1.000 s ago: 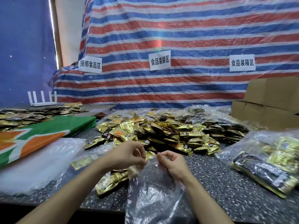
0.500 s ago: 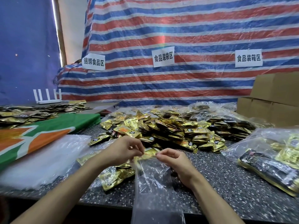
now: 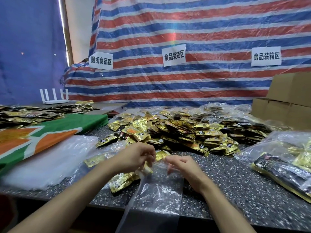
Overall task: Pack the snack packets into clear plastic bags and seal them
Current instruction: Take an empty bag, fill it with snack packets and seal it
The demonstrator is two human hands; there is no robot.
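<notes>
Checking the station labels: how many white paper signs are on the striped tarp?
3. The left sign sits at the tarp's left edge, the middle sign above the snack pile, the right sign above the cardboard boxes. None seems hidden.

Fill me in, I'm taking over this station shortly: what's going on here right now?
A person pinches the top edge of a clear plastic bag with the left hand and right hand, apparently working its mouth open. The bag looks empty and drapes over the front edge of the table. The heap of gold snack packets lies just behind the hands, and a filled bag sits to the right.
</notes>
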